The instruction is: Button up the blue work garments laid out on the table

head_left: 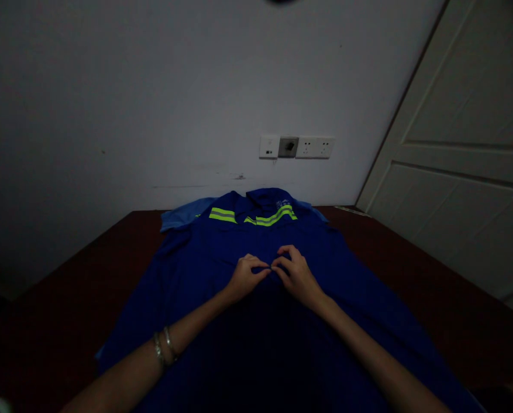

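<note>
A dark blue work jacket (213, 246) with yellow-green reflective strips lies spread out, its collar toward the wall. Over its middle front, my left hand (248, 274) is closed in a pinch, thumb against forefinger, at the fabric. My right hand (297, 275) pinches at the same spot, the fingertips of both hands almost meeting. Whatever small part sits between the fingertips, perhaps the front edge or a fastener, is too dark and small to make out. Lighter blue cloth (187, 213) shows from under the jacket at the shoulders.
The jacket rests on a dark reddish-brown table (122, 246) set against a pale wall (153, 103). Wall sockets (315, 147) are mounted above the collar. A white panelled door (462, 143) stands on the right. The light is dim.
</note>
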{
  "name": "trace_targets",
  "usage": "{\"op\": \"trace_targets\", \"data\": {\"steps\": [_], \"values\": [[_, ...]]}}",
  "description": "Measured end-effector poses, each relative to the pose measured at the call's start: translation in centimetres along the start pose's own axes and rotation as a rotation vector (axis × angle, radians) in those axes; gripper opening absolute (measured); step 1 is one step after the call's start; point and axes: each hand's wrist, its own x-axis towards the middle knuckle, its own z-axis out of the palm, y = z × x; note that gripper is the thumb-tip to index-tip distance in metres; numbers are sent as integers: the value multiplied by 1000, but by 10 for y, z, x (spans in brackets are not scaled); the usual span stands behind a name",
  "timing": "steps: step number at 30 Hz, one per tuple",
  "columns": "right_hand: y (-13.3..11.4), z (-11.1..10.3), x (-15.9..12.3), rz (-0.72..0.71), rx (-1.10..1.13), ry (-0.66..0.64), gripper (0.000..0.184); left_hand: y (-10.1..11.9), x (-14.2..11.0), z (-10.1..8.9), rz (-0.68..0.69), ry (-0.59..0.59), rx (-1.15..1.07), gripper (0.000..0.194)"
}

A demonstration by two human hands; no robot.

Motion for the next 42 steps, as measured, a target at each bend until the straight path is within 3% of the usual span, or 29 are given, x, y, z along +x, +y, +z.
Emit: {"op": "trace_targets", "data": {"steps": [7, 15, 34, 42], "values": [[-4, -34, 24, -243, -217, -155, 12, -2, 0, 1, -15, 11, -15, 10], [-6, -25, 36, -402, -336, -284, 13, -2, -1, 1, -24, 12, 23, 9], [4, -28, 32, -412, -216, -203, 8, -1, 1, 1, -6, 28, 20, 6], [5, -25, 25, -448, -262, -134, 9, 0, 1, 3, -29, 82, 54, 4]]}}
